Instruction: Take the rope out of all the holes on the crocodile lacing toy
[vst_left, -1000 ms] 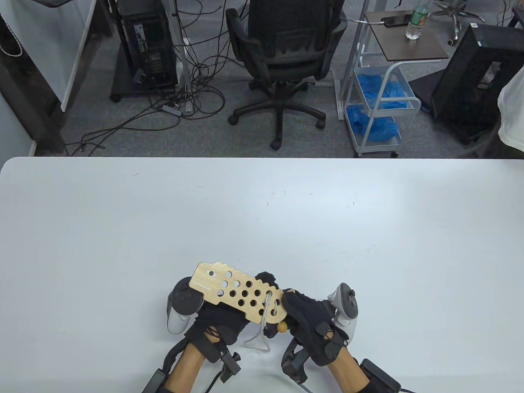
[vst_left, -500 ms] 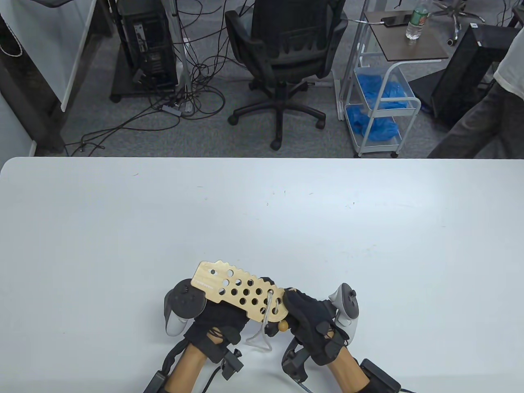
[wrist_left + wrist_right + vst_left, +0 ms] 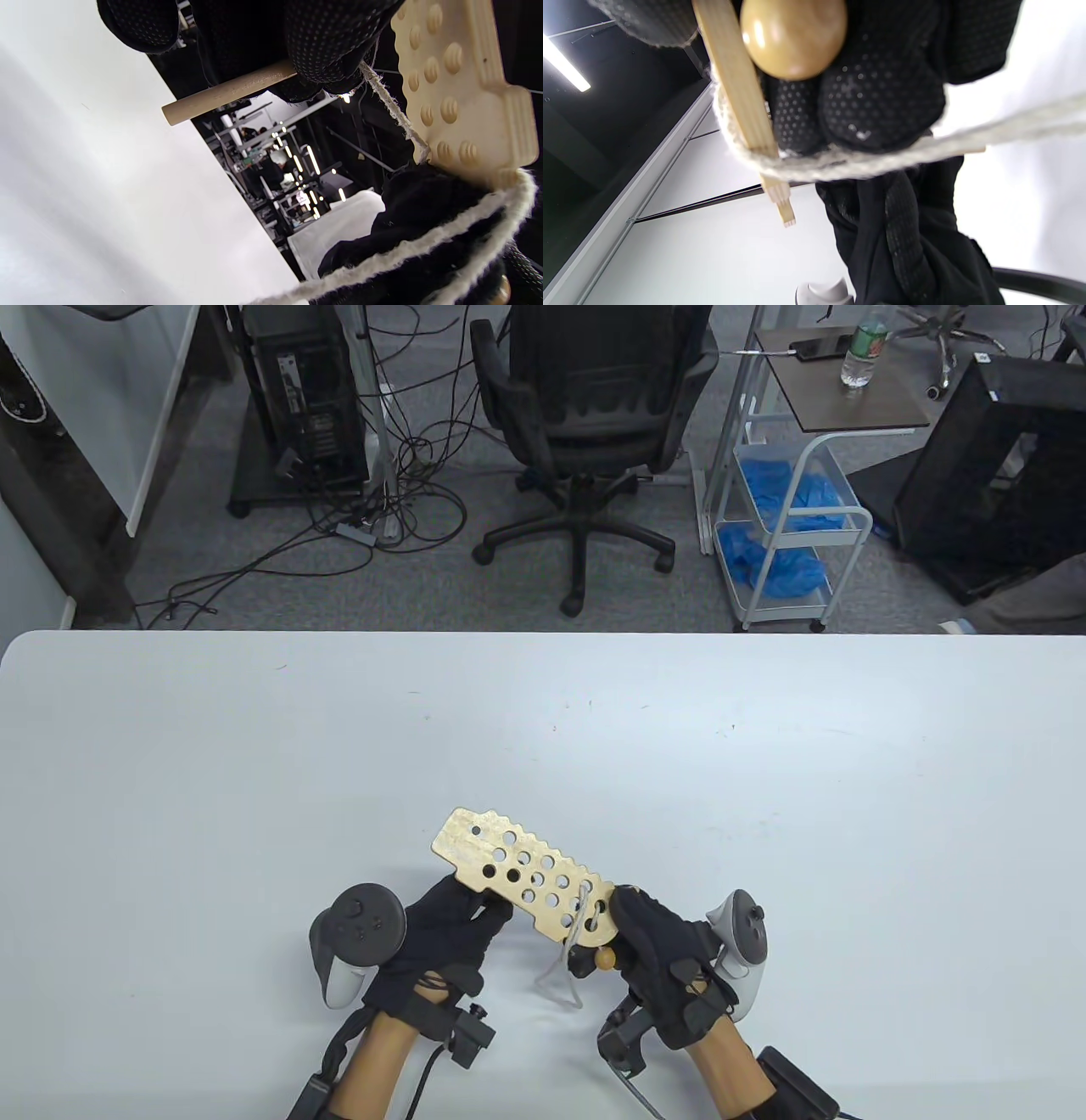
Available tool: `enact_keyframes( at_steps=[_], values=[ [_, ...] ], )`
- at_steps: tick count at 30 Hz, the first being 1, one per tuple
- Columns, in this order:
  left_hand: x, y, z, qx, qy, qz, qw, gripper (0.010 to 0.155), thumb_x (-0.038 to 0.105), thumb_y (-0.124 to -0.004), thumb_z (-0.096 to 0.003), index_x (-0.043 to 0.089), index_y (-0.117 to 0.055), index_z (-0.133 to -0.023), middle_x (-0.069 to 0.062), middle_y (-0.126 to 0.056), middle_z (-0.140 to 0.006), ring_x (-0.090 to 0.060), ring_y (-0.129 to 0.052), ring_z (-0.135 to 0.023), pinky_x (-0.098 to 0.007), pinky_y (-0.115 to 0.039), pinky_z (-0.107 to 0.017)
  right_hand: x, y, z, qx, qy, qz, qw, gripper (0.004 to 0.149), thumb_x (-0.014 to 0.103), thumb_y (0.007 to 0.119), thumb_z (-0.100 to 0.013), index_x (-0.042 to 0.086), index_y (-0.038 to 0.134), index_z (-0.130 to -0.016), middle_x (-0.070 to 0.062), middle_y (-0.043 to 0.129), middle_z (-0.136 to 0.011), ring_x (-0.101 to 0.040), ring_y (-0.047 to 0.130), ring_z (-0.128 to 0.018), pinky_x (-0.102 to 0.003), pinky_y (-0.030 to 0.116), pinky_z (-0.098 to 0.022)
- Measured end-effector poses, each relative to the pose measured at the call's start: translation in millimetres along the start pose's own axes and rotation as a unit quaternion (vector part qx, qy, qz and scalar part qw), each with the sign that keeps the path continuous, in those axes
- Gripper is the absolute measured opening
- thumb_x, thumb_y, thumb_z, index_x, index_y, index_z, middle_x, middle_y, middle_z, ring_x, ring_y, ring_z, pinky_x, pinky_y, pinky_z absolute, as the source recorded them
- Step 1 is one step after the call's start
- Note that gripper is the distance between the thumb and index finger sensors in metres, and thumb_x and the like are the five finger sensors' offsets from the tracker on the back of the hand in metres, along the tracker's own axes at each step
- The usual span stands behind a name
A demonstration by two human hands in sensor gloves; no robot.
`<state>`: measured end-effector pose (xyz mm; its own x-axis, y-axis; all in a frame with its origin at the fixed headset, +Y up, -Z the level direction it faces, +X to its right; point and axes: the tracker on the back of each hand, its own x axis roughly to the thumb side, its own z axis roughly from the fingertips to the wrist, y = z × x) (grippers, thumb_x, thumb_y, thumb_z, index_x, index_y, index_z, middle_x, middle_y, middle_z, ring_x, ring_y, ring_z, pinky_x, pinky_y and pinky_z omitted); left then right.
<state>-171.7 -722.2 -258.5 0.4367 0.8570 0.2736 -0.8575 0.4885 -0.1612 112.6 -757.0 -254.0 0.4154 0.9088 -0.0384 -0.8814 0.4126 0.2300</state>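
Observation:
The wooden crocodile board [image 3: 522,875], full of holes, is lifted off the table and slants from upper left to lower right. My right hand [image 3: 657,954] grips its right end; the board's thin edge [image 3: 738,106] runs past those fingers. A white rope [image 3: 580,918] passes through holes near that end and hangs in a loop below. A wooden bead [image 3: 604,959] on the rope sits against my right fingers, and it looms large as the bead [image 3: 793,38] in the right wrist view. My left hand [image 3: 450,929] is under the board's left part and pinches the rope's wooden needle [image 3: 229,91].
The white table [image 3: 543,729] stretches far ahead and to both sides. Beyond its far edge stand an office chair [image 3: 585,415], a wire cart [image 3: 789,517] with blue bags, and computer towers with cables on the floor.
Both hands and the board have shifted right and farther from me. The board now slants more steeply. My left hand has drawn back from under the board's middle toward its left end.

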Motion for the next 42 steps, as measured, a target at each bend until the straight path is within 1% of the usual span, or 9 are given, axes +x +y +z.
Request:
enact_keyframes(
  at_steps=[8,18,29,42],
  values=[
    [-3.0,3.4,0.5,0.012,0.007,-0.004,1.000,0.051,0.026,-0.082,-0.0490,0.038,-0.079,-0.098,0.002,-0.087,-0.095,-0.022,-0.086,-0.082,-0.060,-0.068,-0.068,4.5,-13.5,-2.3,-0.026,-0.010,0.018,0.999,0.052,0.043,0.075,-0.046,-0.001,0.082,-0.072,-0.022,0.099,-0.053,-0.034,0.101,-0.036,-0.061,0.077,-0.042],
    [-7.5,10.9,1.0,0.030,0.018,-0.009,0.999,0.051,0.026,-0.082,-0.0490,0.039,-0.079,-0.098,0.002,-0.087,-0.095,-0.022,-0.087,-0.082,-0.060,-0.068,-0.068,9.7,-28.3,-3.6,-0.055,-0.015,0.013,0.998,0.052,0.043,0.075,-0.046,-0.001,0.082,-0.073,-0.022,0.099,-0.053,-0.034,0.101,-0.036,-0.061,0.077,-0.043],
    [-19.6,28.0,2.4,0.064,0.039,-0.008,0.997,0.050,0.026,-0.082,-0.0490,0.038,-0.080,-0.098,0.001,-0.088,-0.095,-0.022,-0.087,-0.082,-0.060,-0.068,-0.068,14.8,-49.4,-4.1,-0.099,-0.023,0.001,0.995,0.052,0.043,0.075,-0.046,-0.001,0.082,-0.073,-0.022,0.099,-0.053,-0.034,0.101,-0.036,-0.061,0.077,-0.043],
    [-34.0,44.9,4.8,0.097,0.065,0.004,0.993,0.050,0.026,-0.082,-0.0491,0.038,-0.080,-0.098,0.001,-0.088,-0.094,-0.022,-0.087,-0.082,-0.060,-0.068,-0.068,17.6,-67.2,-2.4,-0.142,-0.024,-0.035,0.989,0.052,0.043,0.074,-0.047,-0.001,0.081,-0.073,-0.022,0.099,-0.054,-0.034,0.101,-0.037,-0.060,0.077,-0.043]
  ],
)
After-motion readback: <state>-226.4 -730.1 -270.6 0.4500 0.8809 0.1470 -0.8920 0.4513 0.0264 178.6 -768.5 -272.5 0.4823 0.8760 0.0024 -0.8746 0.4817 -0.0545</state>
